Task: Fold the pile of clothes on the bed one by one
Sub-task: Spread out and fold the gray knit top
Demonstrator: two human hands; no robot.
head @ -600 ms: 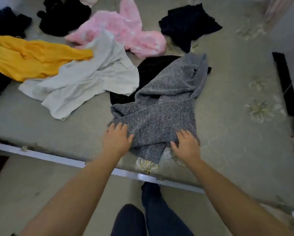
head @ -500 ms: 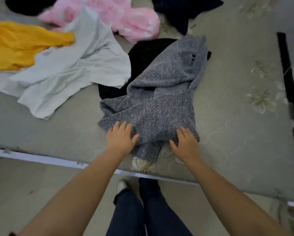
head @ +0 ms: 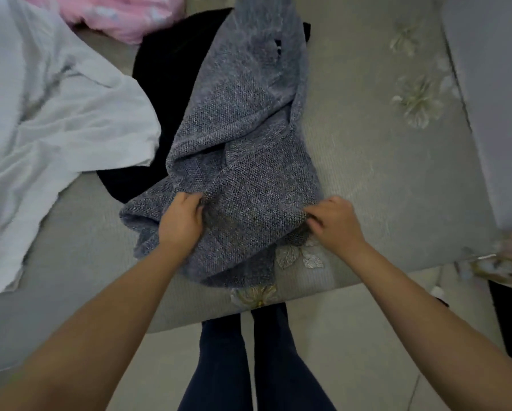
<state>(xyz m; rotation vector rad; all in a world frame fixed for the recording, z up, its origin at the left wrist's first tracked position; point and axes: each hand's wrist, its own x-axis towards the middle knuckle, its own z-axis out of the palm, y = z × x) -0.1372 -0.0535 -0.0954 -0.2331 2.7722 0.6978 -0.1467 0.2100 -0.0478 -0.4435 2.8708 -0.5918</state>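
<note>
A crumpled grey knit garment [head: 242, 137] lies on the bed [head: 382, 179] near its front edge, partly over a black garment [head: 171, 72]. My left hand [head: 182, 222] grips a fold on the grey garment's left side, fingers curled into the cloth. My right hand [head: 334, 222] pinches its lower right edge. A white shirt [head: 62, 137] is spread at the left, and a pink garment [head: 121, 16] shows at the top.
The bed's front edge runs just below my hands, with my legs in dark trousers [head: 248, 360] standing on the floor against it. A pale surface [head: 491, 99] borders the bed at the right. Bare flowered bedcover lies to the right of the grey garment.
Both hands lay flat on the grey garment before; their fingers have now curled into the cloth. The view has dropped and come closer, so the yellow and far black clothes are out of frame.
</note>
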